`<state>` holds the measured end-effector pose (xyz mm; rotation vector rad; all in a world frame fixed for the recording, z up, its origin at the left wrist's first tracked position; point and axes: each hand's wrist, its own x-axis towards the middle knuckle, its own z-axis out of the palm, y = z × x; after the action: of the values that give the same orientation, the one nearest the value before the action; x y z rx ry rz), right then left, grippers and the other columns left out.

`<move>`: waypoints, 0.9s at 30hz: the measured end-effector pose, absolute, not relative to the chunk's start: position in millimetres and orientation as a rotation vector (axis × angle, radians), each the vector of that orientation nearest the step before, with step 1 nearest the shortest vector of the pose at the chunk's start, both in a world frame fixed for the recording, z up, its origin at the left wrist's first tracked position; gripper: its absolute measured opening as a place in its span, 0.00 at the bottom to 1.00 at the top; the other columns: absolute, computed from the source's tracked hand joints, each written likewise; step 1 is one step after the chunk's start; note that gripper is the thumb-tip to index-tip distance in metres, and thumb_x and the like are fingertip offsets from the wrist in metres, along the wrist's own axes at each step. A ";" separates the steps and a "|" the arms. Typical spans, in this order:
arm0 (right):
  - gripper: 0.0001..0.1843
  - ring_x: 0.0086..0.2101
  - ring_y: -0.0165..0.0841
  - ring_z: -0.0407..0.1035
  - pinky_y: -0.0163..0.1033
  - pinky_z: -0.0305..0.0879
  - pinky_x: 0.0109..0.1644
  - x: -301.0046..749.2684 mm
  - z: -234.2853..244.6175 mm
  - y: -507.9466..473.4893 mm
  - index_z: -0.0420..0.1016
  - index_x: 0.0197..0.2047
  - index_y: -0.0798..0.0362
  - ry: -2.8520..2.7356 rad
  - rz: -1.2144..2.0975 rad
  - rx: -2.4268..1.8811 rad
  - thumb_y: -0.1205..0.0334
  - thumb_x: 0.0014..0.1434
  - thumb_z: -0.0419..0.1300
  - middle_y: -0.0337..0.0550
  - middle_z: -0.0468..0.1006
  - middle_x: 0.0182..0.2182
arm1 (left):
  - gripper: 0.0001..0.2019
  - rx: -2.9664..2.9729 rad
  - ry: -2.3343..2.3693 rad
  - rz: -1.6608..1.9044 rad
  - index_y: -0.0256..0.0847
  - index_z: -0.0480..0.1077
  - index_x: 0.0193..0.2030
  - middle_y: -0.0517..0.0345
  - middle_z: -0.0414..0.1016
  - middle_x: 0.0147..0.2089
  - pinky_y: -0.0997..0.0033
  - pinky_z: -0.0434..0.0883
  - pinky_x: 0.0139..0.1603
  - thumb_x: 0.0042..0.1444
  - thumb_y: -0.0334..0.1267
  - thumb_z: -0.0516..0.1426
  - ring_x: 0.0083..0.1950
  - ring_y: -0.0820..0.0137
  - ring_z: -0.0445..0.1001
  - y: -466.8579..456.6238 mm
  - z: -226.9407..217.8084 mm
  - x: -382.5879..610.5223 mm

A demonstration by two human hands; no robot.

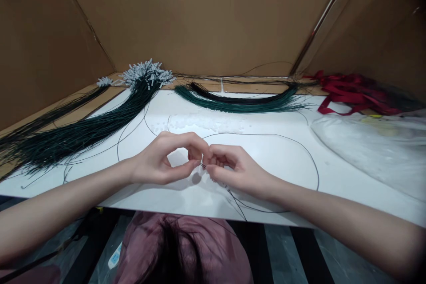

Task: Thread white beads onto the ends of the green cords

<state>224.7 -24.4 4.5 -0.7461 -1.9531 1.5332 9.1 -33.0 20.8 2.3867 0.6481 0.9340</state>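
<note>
My left hand and my right hand meet above the white board, fingertips nearly touching. Both are closed in a pinch on a thin dark wire, a short piece of which shows between them. From my hands the wire makes a wide loop over the board to the right. Below my right hand, wire ends hang toward the board's front edge, with a few tiny pale beads on them. Just behind my hands lies a scatter of small white beads.
On the left lies a big bundle of dark green wires tipped with white beads. Loose green and black wires lie at the back. Red ribbon and a clear plastic bag are at right. Cardboard walls enclose the board.
</note>
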 end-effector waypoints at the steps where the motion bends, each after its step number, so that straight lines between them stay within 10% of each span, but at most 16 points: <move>1: 0.01 0.27 0.27 0.59 0.34 0.56 0.32 224.8 3.9 -23.9 0.69 0.31 0.55 -1.947 1.551 -0.738 0.66 0.54 0.58 0.35 0.65 0.25 | 0.13 2.386 0.634 0.929 0.38 0.71 0.46 0.57 0.77 0.36 0.77 0.73 0.38 0.55 0.23 0.59 0.34 0.73 0.76 -32.9 20.7 9.6; 15: 0.04 0.26 0.27 0.64 0.33 0.58 0.32 225.7 6.4 -15.3 0.73 0.27 0.57 -1.811 1.810 -0.779 0.68 0.53 0.59 0.37 0.71 0.22 | 0.16 2.295 0.871 0.681 0.40 0.65 0.55 0.55 0.76 0.38 0.75 0.72 0.39 0.61 0.36 0.60 0.37 0.72 0.74 -22.0 33.8 -9.5; 27: 0.04 0.25 0.27 0.68 0.33 0.64 0.31 229.0 6.6 -11.5 0.76 0.25 0.58 -1.742 1.946 -0.758 0.67 0.50 0.62 0.39 0.74 0.21 | 0.12 2.393 1.318 0.011 0.41 0.72 0.39 0.62 0.72 0.29 0.78 0.61 0.29 0.55 0.47 0.63 0.30 0.73 0.67 6.2 43.2 -46.4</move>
<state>229.0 -11.5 6.6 -0.7581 -1.7425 1.9461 -46.4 6.2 43.2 2.3932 1.3180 0.0106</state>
